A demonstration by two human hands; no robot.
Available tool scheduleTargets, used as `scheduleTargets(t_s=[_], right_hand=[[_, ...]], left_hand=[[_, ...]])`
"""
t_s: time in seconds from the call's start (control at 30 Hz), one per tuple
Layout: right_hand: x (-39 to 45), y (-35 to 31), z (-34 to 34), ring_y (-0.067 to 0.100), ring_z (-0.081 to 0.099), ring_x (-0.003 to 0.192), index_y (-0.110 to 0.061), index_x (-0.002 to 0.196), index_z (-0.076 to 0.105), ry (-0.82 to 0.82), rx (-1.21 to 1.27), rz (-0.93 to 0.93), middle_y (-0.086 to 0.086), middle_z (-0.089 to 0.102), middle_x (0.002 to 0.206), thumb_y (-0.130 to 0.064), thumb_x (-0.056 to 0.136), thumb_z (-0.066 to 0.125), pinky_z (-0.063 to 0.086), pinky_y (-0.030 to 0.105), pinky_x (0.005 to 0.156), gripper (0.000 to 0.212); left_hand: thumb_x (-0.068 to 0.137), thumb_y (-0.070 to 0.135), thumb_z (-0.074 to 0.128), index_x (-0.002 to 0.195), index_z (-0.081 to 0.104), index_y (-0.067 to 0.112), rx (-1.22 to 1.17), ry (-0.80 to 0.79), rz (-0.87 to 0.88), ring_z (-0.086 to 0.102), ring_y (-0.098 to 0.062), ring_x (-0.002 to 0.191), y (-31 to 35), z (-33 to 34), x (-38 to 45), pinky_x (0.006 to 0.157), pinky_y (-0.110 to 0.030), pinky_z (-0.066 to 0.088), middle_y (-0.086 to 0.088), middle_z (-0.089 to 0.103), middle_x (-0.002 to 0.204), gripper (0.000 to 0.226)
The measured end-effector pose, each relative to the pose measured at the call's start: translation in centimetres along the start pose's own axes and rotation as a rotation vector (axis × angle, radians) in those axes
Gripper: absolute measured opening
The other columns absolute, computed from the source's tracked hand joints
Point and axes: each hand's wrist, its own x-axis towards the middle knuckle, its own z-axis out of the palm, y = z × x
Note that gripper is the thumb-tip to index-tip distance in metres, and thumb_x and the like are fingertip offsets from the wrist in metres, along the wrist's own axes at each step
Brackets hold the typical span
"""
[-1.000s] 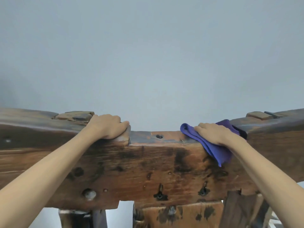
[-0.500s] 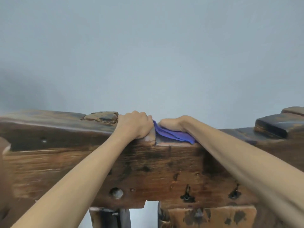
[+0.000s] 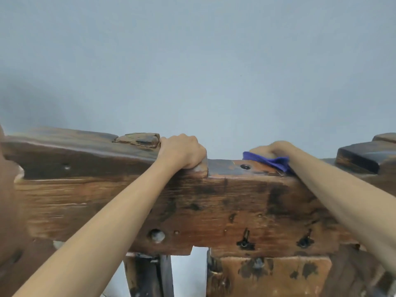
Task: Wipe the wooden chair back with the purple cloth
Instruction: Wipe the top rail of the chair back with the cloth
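Head view: the right hand pressed the purple cloth onto the chair back top rail, which ran left-right; the left hand gripped the rail's raised step, unwiped wood between them.

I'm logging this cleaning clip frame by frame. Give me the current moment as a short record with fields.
setting: wooden chair back before a plain grey wall
left hand: grips the raised part of the top edge
right hand: presses the purple cloth on the lower top edge
cloth: bunched under the hand, right of a dark hole
hands: apart, bare wood between them
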Motion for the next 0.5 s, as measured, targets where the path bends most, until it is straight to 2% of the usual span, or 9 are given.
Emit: scheduleTargets(t_s=[0.03,0.07,0.13,0.17,0.2,0.27,0.33,0.37,0.5], right_hand=[[0.8,-2.4,1.4,0.021,0.043,0.07,-0.006,0.07,0.045,-0.071,-0.06,0.003,0.013,0.045,0.077,-0.006,0.109,0.034,0.037,0.033,0.077,0.04],[0.8,-4.6,3.0,0.023,0.047,0.075,-0.004,0.083,0.051,-0.101,-0.13,-0.055,0.016,0.053,0.089,-0.014,0.11,0.032,0.038,0.034,0.081,0.034],[-0.7,-7.0,5.3,0.029,0.057,0.107,-0.005,0.118,0.061,-0.084,-0.226,-0.219,0.014,0.06,0.124,-0.031,0.11,0.025,0.037,0.038,0.1,0.045],[-1.8,-7.1,5.7,0.029,0.055,0.12,-0.007,0.127,0.061,-0.041,-0.273,-0.276,0.012,0.059,0.134,-0.035,0.11,0.023,0.035,0.038,0.105,0.051],[-2.9,-6.5,6.0,0.029,0.054,0.125,-0.009,0.128,0.062,0.001,-0.33,-0.334,0.01,0.06,0.137,-0.036,0.109,0.023,0.036,0.038,0.105,0.051],[-5.0,-3.6,5.7,0.029,0.056,0.125,-0.018,0.124,0.062,0.119,-0.403,-0.471,0.004,0.063,0.135,-0.043,0.106,0.024,0.041,0.042,0.101,0.049],[-7.8,1.1,5.5,0.021,0.049,0.137,-0.028,0.138,0.056,0.313,-0.44,-0.562,-0.006,0.056,0.148,-0.057,0.103,0.024,0.041,0.04,0.102,0.056],[-8.9,3.8,5.5,0.017,0.044,0.143,-0.029,0.146,0.051,0.426,-0.485,-0.606,-0.007,0.051,0.153,-0.06,0.103,0.027,0.039,0.04,0.108,0.059],[-10.2,13.8,4.1,0.022,0.039,0.148,-0.025,0.156,0.04,0.721,-0.702,-0.617,0.001,0.042,0.16,-0.057,0.102,0.044,0.028,0.04,0.122,0.063]], left_hand=[[0.093,0.034,0.032,0.102,0.058,0.017,-0.003,-0.009,-0.001,0.054,-0.036,0.098,-0.2,-0.1,0.2,0.09,-0.049,0.035,-0.018,0.063,0.127,0.032],[0.094,0.035,0.032,0.112,0.061,0.017,0.003,-0.023,-0.003,0.056,-0.038,0.107,-0.5,-0.4,0.3,0.095,-0.05,0.036,-0.019,0.061,0.132,0.039],[0.097,0.037,0.029,0.125,0.06,0.015,0.015,-0.066,-0.014,0.055,-0.039,0.122,-0.8,-0.8,0.1,0.099,-0.05,0.036,-0.018,0.058,0.14,0.047],[0.098,0.038,0.028,0.128,0.059,0.015,0.014,-0.083,-0.009,0.054,-0.038,0.125,-1.0,-0.8,0.0,0.1,-0.049,0.036,-0.017,0.056,0.143,0.049],[0.099,0.039,0.026,0.129,0.059,0.015,0.02,-0.103,-0.006,0.053,-0.037,0.127,-1.0,-0.7,0.0,0.102,-0.048,0.036,-0.016,0.055,0.144,0.05],[0.1,0.042,0.024,0.133,0.057,0.016,0.037,-0.136,-0.015,0.052,-0.034,0.13,-1.0,-0.7,0.0,0.104,-0.047,0.035,-0.014,0.054,0.147,0.053],[0.1,0.045,0.023,0.138,0.054,0.017,0.047,-0.162,-0.043,0.05,-0.034,0.132,-0.6,-1.0,-0.1,0.106,-0.046,0.034,-0.013,0.052,0.149,0.056],[0.1,0.046,0.023,0.141,0.052,0.018,0.066,-0.182,-0.061,0.049,-0.035,0.134,-0.5,-1.1,-0.1,0.108,-0.046,0.033,-0.014,0.05,0.151,0.058],[0.101,0.048,0.02,0.146,0.046,0.016,0.06,-0.258,-0.102,0.044,-0.036,0.139,-0.5,-1.5,0.4,0.113,-0.047,0.032,-0.014,0.045,0.156,0.061]])
